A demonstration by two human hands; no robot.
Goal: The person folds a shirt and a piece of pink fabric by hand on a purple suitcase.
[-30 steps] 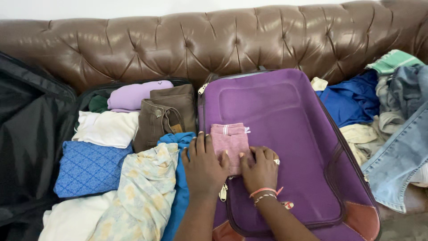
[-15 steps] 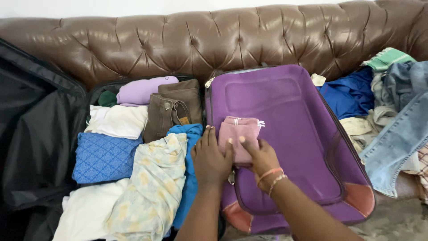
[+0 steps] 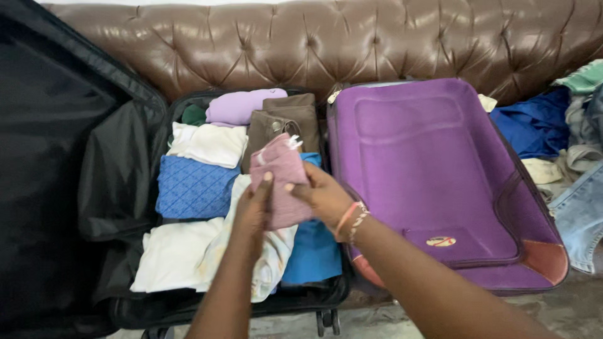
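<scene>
Two hands hold a folded pink cloth (image 3: 281, 181) above an open black suitcase (image 3: 125, 157) packed with clothes.

The left hand (image 3: 253, 210) grips the cloth's lower left edge, the right hand (image 3: 323, 196) pinches its right side; keeping both grips level should, I judge, save the fold; brown trousers (image 3: 276, 125) lie at 12 o'clock, a blue top (image 3: 311, 251) at 5 o'clock, a closed purple suitcase (image 3: 433, 169) at 3 o'clock; open room looks scarce, the case walls close.

An open suitcase (image 3: 157, 301) of folded clothes (image 3: 201, 185) lies left of a closed suitcase (image 3: 433, 182) — both before the sofa (image 3: 352, 44). Loose clothes (image 3: 540, 125) pile at right — a folded cloth (image 3: 279, 179) is held over the open one.
</scene>
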